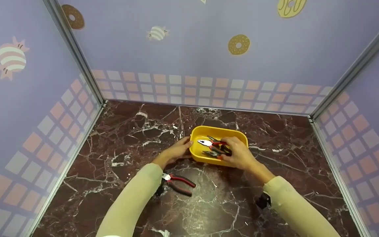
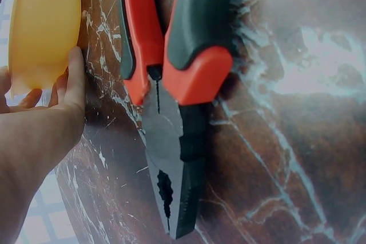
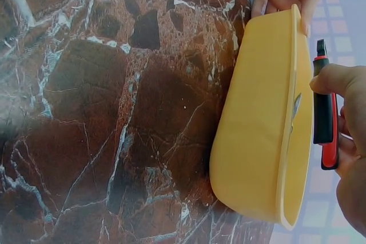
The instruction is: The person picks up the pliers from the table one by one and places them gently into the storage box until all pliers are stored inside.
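A yellow plastic bin (image 1: 198, 157) sits on the marble-patterned surface with several pliers in it. My left hand (image 1: 178, 149) grips its left end, the fingers against the outer wall and the thumb up by the rim. Over the bin's right part, my right hand (image 1: 240, 154) holds pliers (image 3: 324, 107) by their red and black handles. Those pliers are above the rim in the right wrist view, dark tip toward the left hand. Beneath the right hand, pliers with a bright head (image 1: 205, 142) are partly covered. Another pair of combination pliers (image 2: 171, 135) lies under my left forearm, handles apart.
Lilac walls with candy and doughnut prints (image 1: 183, 56) enclose the surface at the back and both sides. Metal corner posts (image 1: 77, 49) stand where the walls meet. White specks dot the marble-patterned surface (image 1: 127, 131) left of the bin.
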The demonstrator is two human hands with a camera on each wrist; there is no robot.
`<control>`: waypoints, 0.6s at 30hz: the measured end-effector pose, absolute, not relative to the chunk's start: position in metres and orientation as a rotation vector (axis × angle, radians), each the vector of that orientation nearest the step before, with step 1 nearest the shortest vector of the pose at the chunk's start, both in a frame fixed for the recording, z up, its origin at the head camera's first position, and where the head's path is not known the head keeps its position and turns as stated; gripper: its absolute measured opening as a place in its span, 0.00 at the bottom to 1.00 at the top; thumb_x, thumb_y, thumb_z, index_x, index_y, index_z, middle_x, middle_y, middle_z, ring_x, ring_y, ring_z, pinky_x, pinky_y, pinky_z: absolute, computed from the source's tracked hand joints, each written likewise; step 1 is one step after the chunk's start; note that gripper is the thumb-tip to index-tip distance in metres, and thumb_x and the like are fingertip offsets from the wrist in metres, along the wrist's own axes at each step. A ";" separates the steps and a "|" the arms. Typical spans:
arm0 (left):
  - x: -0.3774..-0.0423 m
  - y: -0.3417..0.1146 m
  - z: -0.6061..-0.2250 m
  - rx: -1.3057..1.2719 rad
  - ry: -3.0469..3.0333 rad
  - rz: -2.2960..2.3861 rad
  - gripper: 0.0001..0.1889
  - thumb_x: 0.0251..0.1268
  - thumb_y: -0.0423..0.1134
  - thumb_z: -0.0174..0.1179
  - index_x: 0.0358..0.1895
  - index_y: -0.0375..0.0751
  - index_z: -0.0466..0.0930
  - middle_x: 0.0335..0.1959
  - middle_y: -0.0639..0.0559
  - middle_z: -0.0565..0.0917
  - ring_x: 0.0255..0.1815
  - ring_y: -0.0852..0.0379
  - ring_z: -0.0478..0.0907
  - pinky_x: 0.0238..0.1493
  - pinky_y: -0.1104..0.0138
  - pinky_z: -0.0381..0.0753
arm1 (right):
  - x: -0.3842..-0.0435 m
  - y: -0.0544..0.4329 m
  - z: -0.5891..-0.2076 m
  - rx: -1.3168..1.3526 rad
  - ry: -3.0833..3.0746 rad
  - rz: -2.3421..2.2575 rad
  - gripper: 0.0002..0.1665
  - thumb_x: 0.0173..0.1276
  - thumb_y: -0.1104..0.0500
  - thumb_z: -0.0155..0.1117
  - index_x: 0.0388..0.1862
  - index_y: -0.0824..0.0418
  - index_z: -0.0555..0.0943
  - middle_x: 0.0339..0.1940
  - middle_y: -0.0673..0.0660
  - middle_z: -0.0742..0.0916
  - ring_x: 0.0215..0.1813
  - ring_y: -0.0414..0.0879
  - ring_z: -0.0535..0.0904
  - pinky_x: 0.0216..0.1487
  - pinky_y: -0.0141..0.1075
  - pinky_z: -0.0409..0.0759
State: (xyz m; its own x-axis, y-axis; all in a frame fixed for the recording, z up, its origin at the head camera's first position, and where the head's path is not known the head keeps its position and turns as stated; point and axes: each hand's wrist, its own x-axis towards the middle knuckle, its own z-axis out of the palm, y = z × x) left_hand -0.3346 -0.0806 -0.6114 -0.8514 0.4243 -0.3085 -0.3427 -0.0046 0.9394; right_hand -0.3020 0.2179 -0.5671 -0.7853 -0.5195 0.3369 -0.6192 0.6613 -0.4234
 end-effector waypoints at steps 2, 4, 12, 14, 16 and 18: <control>-0.334 -0.080 -0.611 0.090 1.769 1.903 0.28 0.91 0.39 0.41 0.85 0.36 0.52 0.78 0.30 0.66 0.75 0.34 0.71 0.71 0.46 0.78 | -0.303 0.218 -0.568 0.923 -2.701 0.791 0.37 0.58 0.62 0.83 0.66 0.68 0.79 0.60 0.65 0.85 0.60 0.61 0.80 0.63 0.55 0.82; -0.334 -0.080 -0.611 0.095 1.780 1.896 0.28 0.91 0.40 0.42 0.85 0.36 0.52 0.78 0.30 0.66 0.74 0.35 0.72 0.70 0.46 0.79 | -0.304 0.218 -0.568 0.914 -2.711 0.794 0.37 0.59 0.62 0.83 0.66 0.68 0.80 0.60 0.65 0.85 0.61 0.61 0.80 0.63 0.55 0.82; -0.336 -0.080 -0.611 0.083 1.765 1.908 0.29 0.91 0.40 0.42 0.85 0.36 0.51 0.79 0.30 0.64 0.74 0.35 0.72 0.70 0.48 0.80 | -0.309 0.215 -0.570 0.926 -2.726 0.790 0.36 0.59 0.61 0.82 0.66 0.69 0.79 0.60 0.65 0.85 0.61 0.61 0.80 0.64 0.55 0.81; -0.336 -0.081 -0.611 0.081 1.766 1.902 0.29 0.91 0.41 0.43 0.85 0.37 0.52 0.79 0.31 0.64 0.74 0.36 0.72 0.70 0.47 0.80 | -0.310 0.214 -0.571 0.932 -2.719 0.792 0.37 0.59 0.62 0.82 0.66 0.70 0.79 0.59 0.66 0.85 0.61 0.61 0.80 0.64 0.56 0.82; -0.335 -0.081 -0.611 0.083 1.768 1.895 0.29 0.91 0.41 0.43 0.85 0.37 0.52 0.79 0.32 0.65 0.74 0.36 0.72 0.70 0.47 0.80 | -0.311 0.214 -0.572 0.938 -2.713 0.795 0.36 0.59 0.62 0.83 0.65 0.70 0.79 0.58 0.66 0.86 0.60 0.62 0.80 0.63 0.56 0.82; -0.334 -0.082 -0.612 0.084 1.764 1.890 0.28 0.91 0.41 0.43 0.85 0.38 0.53 0.78 0.32 0.66 0.74 0.36 0.72 0.70 0.47 0.79 | -0.311 0.214 -0.573 0.942 -2.710 0.806 0.36 0.58 0.62 0.83 0.65 0.70 0.79 0.58 0.67 0.86 0.60 0.62 0.80 0.63 0.56 0.82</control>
State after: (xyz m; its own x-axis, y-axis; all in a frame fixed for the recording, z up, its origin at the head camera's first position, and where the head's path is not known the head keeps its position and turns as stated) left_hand -0.3345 -0.0816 -0.6118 -0.8482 0.4258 -0.3151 -0.3436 0.0103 0.9390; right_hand -0.3114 0.2137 -0.5732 -0.7884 -0.5277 0.3161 -0.6147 0.6559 -0.4381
